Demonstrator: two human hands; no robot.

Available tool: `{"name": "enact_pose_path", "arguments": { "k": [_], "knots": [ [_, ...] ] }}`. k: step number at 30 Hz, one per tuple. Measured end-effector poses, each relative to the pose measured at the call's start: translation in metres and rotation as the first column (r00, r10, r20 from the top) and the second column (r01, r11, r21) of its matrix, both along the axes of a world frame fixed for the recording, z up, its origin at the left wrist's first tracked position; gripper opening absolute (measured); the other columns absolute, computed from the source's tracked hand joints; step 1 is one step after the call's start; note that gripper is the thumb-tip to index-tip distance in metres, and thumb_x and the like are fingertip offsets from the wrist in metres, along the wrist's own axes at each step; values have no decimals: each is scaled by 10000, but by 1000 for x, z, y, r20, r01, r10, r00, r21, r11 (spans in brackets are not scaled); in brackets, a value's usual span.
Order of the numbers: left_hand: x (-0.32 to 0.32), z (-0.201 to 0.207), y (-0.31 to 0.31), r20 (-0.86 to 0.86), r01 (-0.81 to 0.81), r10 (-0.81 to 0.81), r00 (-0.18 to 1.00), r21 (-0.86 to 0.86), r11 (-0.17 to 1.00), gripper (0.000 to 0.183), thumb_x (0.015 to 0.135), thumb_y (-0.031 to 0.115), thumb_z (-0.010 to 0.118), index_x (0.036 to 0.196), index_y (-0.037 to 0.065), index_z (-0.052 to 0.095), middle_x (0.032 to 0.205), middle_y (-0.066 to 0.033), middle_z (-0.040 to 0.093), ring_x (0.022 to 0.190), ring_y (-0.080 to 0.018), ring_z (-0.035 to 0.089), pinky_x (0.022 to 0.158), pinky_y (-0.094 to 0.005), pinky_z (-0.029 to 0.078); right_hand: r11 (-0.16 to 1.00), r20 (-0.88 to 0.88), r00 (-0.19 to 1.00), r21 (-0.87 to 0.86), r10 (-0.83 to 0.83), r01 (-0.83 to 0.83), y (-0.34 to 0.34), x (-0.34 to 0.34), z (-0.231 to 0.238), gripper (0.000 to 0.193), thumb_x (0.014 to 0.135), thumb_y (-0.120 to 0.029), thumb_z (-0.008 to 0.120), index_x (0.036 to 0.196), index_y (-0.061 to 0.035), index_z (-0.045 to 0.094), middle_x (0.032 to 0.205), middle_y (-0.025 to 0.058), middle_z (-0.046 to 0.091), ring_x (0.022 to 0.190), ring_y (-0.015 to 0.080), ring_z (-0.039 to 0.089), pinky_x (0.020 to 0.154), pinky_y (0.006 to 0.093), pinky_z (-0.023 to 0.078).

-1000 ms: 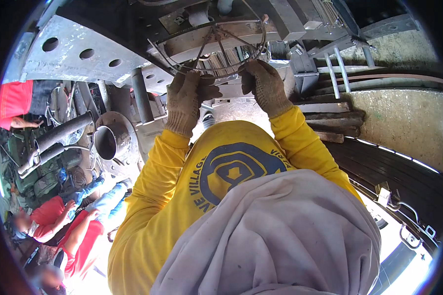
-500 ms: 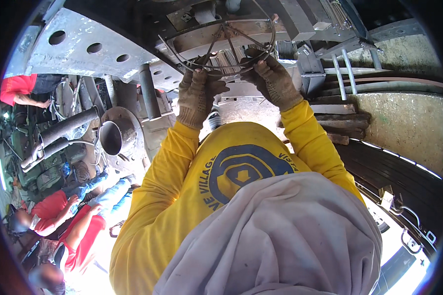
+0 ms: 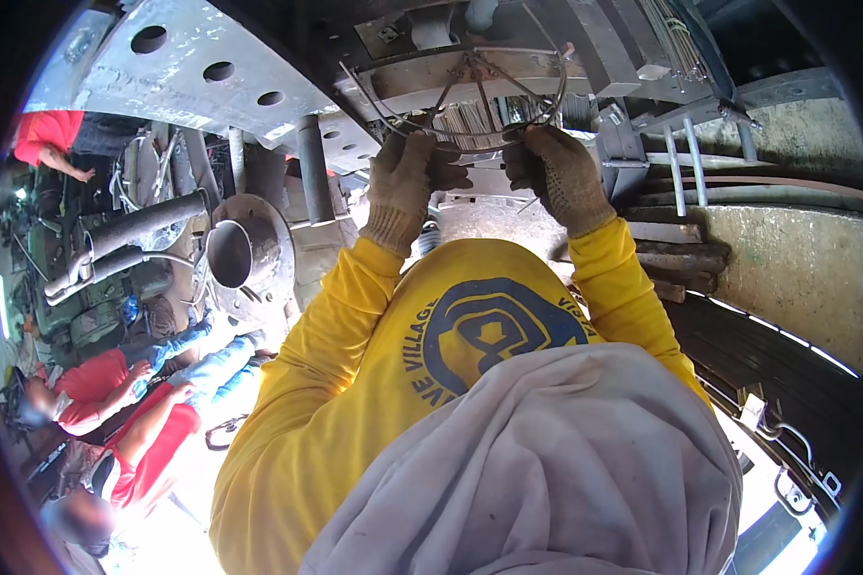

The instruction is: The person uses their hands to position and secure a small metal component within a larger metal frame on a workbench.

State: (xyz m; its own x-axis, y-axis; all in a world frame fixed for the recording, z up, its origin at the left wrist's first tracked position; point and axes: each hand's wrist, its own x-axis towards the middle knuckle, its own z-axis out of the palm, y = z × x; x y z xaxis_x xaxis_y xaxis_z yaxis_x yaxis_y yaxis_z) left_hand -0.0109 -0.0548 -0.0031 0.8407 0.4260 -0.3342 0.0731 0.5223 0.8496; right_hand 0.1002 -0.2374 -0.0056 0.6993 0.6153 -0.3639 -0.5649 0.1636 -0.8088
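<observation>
A round metal hoop with thin spokes is held up in front of me, its lower rim toward my body. My left hand, in a brown knitted work glove, is closed on the rim's lower left. On the lower right, my right hand, gloved alike, has its fingers curled round the rim. The spokes spread from a joint near the top of the hoop. Both palms and some fingertips are hidden.
A steel beam with round holes spans the upper left, with a vertical pipe beside it. A flanged pipe stands left. Several people in red shirts are at left. Bundled rods and two pale bars are right.
The whole view has shifted, so the beam, hoop and hands appear farther right. My right hand's fingers now curl more over the rim. Both hands keep their hold on the hoop.
</observation>
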Motion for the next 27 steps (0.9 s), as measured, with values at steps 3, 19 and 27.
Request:
{"name": "enact_pose_path", "arguments": {
  "k": [3, 19, 27],
  "knots": [
    [2, 1, 2, 12, -3, 3, 1000, -10, 1000, 272, 996, 227, 524, 1093, -25, 554, 872, -163, 676, 691, -267, 697, 646, -399, 615, 1000, -19, 1000, -7, -11, 11, 0, 0, 0, 326, 972, -234, 553, 1106, 59, 603, 851, 142, 667, 711, 209, 658, 652, 313, 549],
    [7, -35, 7, 228, 19, 29, 973, -205, 979, 339, 970, 298, 597, 1206, 56, 584, 913, -98, 687, 727, -202, 666, 641, -317, 564, 951, 119, 993, 306, 17, -53, 4, 11, -42, 398, 939, -270, 651, 1238, -18, 573, 1033, 107, 677, 886, 201, 676, 801, 333, 568],
    [0, -13, 6, 79, 21, -17, 997, -47, 999, 340, 984, 250, 574, 1178, -28, 556, 890, -180, 680, 684, -272, 697, 634, -394, 609, 990, 134, 987, -123, 86, -69, -2, 7, -6, 389, 982, -317, 556, 1071, 55, 631, 821, 121, 673, 660, 181, 642, 605, 286, 535]
  ]
}}
